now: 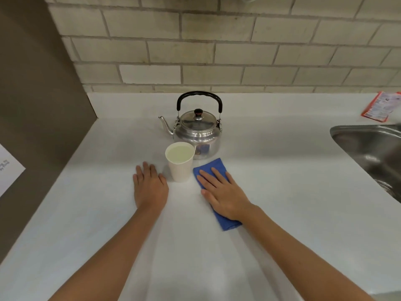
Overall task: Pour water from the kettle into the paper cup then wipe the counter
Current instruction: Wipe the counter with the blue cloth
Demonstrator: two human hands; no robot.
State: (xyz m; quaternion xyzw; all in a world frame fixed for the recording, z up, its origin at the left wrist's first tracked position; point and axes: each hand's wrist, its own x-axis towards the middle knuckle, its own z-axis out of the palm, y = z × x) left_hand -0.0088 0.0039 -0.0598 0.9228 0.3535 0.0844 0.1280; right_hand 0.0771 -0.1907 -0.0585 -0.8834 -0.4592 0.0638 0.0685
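Both forearms are being extended; right hand (225,195), fingers flat, is pressing blue cloth (217,192) for wiping; left hand (149,187) is being rested flat beside filled paper cup (180,162).

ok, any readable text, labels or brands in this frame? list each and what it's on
Nothing can be quoted; every text is too blurred or small.
Red-and-white printed packet on the white counter by the steel sink: print visible, unreadable.
White paper sheet at the left edge: a few dark characters, cut off and blurred.
Shiny steel kettle: blue patch on its body, looks like a reflection, not a label.
White paper cup and blue cloth: no markings seen.
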